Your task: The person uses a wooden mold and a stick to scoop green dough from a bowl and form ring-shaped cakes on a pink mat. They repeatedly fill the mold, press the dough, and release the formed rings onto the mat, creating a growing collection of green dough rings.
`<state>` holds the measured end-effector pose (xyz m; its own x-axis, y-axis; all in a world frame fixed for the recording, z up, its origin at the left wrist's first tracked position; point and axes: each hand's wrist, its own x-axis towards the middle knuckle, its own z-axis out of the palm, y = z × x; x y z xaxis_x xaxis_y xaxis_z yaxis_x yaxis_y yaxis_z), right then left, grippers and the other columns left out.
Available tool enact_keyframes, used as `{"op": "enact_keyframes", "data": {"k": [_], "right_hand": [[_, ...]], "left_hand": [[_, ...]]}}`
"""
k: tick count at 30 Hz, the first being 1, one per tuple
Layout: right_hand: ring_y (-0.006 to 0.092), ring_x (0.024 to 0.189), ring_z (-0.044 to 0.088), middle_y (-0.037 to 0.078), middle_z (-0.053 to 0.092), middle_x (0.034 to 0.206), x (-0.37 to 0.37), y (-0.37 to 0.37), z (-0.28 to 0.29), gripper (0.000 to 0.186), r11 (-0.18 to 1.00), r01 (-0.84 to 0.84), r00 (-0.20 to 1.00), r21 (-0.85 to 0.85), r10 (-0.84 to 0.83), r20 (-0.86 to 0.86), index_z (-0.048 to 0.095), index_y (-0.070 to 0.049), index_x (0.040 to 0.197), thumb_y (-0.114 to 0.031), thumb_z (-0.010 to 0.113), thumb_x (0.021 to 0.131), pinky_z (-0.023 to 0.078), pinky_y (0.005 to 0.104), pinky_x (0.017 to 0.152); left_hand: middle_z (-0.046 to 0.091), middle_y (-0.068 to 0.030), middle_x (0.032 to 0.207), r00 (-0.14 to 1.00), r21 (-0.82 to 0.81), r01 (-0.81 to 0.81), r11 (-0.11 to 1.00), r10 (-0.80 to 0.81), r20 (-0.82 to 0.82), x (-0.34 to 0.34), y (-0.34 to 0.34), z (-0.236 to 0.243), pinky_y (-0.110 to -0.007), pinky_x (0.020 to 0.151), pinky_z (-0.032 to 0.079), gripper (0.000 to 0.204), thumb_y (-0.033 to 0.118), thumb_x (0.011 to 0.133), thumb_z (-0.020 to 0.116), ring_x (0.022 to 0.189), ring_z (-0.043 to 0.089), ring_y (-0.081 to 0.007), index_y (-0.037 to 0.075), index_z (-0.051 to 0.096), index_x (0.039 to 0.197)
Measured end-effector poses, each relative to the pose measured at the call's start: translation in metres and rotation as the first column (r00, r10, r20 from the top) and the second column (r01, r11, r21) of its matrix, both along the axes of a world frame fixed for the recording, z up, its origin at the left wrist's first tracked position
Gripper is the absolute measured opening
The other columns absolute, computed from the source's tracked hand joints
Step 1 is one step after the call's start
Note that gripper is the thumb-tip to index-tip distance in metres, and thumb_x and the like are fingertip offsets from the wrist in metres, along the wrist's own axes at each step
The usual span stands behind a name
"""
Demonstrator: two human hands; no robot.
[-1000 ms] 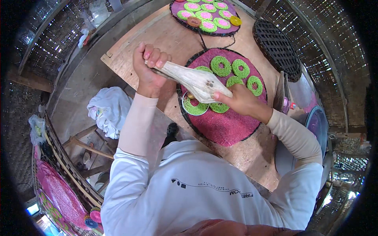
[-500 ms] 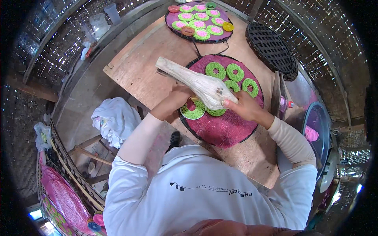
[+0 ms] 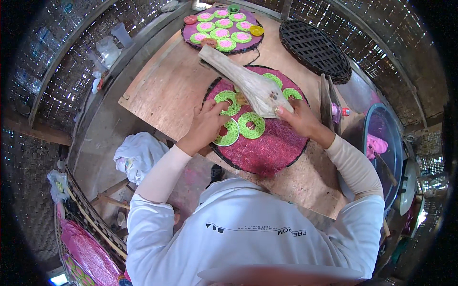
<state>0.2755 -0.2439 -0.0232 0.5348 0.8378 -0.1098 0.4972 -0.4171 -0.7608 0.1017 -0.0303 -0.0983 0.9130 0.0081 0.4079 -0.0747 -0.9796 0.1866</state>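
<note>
Beginning with the head view, the only one supplied, a pale wood-like tool (image 3: pixel 255 88) is found held aslant above the near tray (image 3: pixel 267 150). Its wide end is clamped in the right hand (image 3: pixel 304 120); its narrow end is directed toward the far tray (image 3: pixel 249 45). The left hand (image 3: pixel 206 125) is set apart from the right, with fingers slightly spread at the green rings (image 3: pixel 258 127) and near a white hoop (image 3: pixel 238 135); whether anything is gripped by it cannot be told. At least five rings are counted on the near tray, some partly covered; one is encircled by the hoop. The work is judged partly done: on the far tray, toward the back of the counter (image 3: pixel 160 83), green pieces are topped with pink, whereas no pink topping is noted on the near rings. These are grouped toward the rear and left, so the batch is judged unfinished.
</note>
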Motion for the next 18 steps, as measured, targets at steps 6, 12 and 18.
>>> {"op": "enact_keyframes", "data": {"k": [6,12,18], "right_hand": [[0.0308,0.072,0.063,0.021,0.063,0.072,0.001,-0.009,-0.007,0.066,0.998,0.035,0.999,0.054,-0.035,0.012,0.064,0.005,0.094,-0.058,0.053,0.076,0.046,0.0399,0.071],[0.0331,0.072,0.062,0.022,0.062,0.072,0.004,-0.017,-0.019,0.070,0.990,0.018,0.996,0.140,-0.031,0.090,0.063,0.005,0.095,-0.061,0.052,0.074,0.046,0.0415,0.071],[0.0301,0.062,0.062,0.018,0.060,0.062,-0.032,-0.001,0.042,0.068,0.996,-0.083,0.996,-0.030,0.084,0.013,0.064,0.002,0.081,-0.065,0.054,0.071,0.046,0.0408,0.061]], "left_hand": [[0.054,0.0014,0.097,0.996,0.074,-0.089,0.993,0.088,0.014,0.006,-0.003,0.007,-0.042,0.078,0.034,0.013,0.016,0.067,0.061,0.101,0.045,-0.0198,0.014,0.063,0.080],[0.053,-0.0022,0.101,0.997,0.122,-0.070,0.990,0.069,0.018,-0.001,-0.002,0.033,-0.044,0.079,0.032,0.028,0.017,0.069,0.061,0.099,0.045,-0.0216,0.014,0.060,0.097],[0.051,-0.0139,0.113,0.967,-0.303,0.212,0.929,-0.155,0.203,0.021,-0.013,0.088,-0.045,0.094,0.030,0.064,0.026,0.066,0.070,0.111,0.044,-0.0293,0.004,0.045,0.122]]}}
